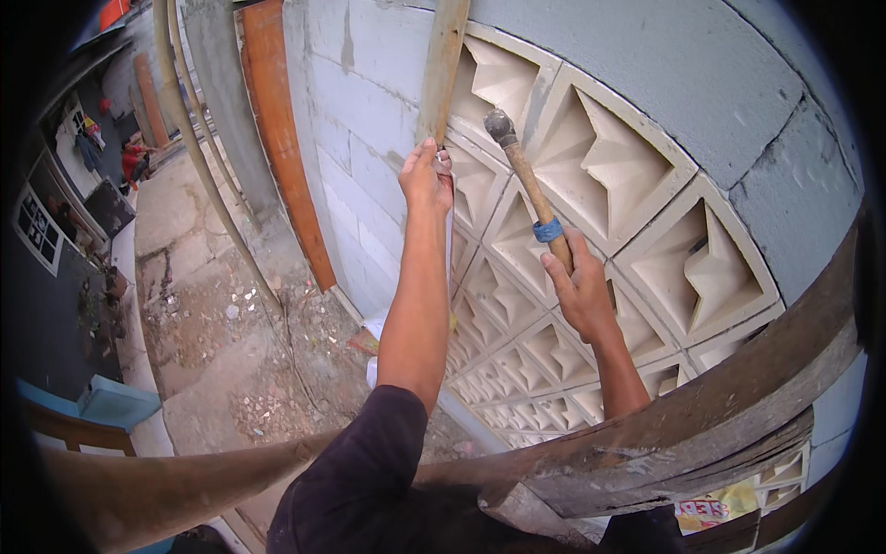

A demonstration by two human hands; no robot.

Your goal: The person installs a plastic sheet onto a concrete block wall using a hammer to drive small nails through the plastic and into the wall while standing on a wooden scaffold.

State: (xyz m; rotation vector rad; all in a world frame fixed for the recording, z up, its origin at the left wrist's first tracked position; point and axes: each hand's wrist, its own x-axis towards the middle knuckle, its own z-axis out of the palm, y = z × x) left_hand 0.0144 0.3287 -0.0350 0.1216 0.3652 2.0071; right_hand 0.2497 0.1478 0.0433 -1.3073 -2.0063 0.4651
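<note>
My right hand (587, 291) is closed round the wooden handle of a hammer (529, 180). Blue tape wraps the handle just above my fingers, and the dark, worn head points up in front of the patterned vent blocks (604, 162). My left hand (427, 177) is raised to the lower end of a narrow wooden batten (443, 78) standing against the wall. Its fingers are pinched together at the batten's end; whatever small thing they hold is too hidden to name. A thin pale line (450, 245) hangs down beside my left forearm.
Thick wooden poles (701, 434) cross in front of my body. Left of the block wall (360, 120) stand an orange-brown board (281, 138) and a slanting bamboo pole (212, 175). Rubble (268, 369) lies on the ground far below. A person in red (136, 162) sits in the distance.
</note>
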